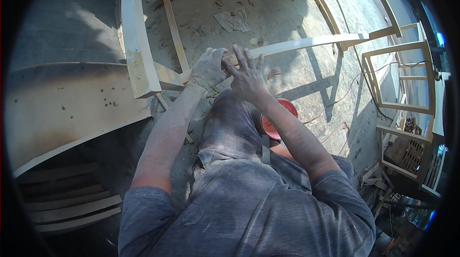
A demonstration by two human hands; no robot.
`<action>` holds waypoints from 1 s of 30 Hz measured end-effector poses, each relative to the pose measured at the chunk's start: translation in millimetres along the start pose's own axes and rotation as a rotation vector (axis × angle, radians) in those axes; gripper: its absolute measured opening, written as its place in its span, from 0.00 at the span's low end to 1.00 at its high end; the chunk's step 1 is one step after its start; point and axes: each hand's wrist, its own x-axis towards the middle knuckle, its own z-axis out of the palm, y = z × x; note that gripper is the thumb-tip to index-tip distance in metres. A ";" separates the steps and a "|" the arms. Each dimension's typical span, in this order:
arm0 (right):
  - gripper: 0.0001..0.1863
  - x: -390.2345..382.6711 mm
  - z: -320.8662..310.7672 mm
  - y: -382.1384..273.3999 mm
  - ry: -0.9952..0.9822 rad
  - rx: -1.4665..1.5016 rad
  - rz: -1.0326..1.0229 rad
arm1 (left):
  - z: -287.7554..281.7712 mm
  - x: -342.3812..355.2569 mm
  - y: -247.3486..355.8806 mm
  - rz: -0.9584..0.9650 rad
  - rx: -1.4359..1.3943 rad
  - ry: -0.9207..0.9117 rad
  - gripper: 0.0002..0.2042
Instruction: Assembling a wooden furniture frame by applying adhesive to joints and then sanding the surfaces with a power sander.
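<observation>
Pale wood, the rail [299, 45] beyond the knee [227, 106], wants light, even pressure, I judge from afar, my left hand [206, 68] curled over it (whether grasping, I can't tell) and my right hand [246, 79] spread-fingered, unclenched.

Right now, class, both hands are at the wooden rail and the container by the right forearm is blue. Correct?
Not blue: the head view shows the container by the right forearm is red. The left hand and right hand are at the rail.
</observation>
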 end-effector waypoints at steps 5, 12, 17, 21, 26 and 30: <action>0.48 -2.2 6.3 0.3 0.118 0.058 0.024 | 3.0 0.8 0.1 0.013 0.003 0.082 0.28; 0.49 -1.6 12.0 3.6 0.109 0.038 0.018 | 0.5 0.9 0.8 0.044 -0.009 0.091 0.24; 0.50 -0.3 13.7 1.5 0.106 0.019 0.049 | 3.5 0.5 -2.0 0.051 -0.004 0.109 0.24; 0.50 -2.4 10.9 3.1 0.116 0.118 0.085 | 2.5 1.2 0.8 0.062 0.022 0.109 0.23; 0.47 -0.2 1.5 9.0 0.143 0.082 0.110 | 1.6 0.0 -1.7 0.062 0.021 0.089 0.26; 0.33 -2.5 -10.2 23.6 0.303 0.194 0.204 | -0.4 0.4 0.8 0.011 0.006 0.027 0.27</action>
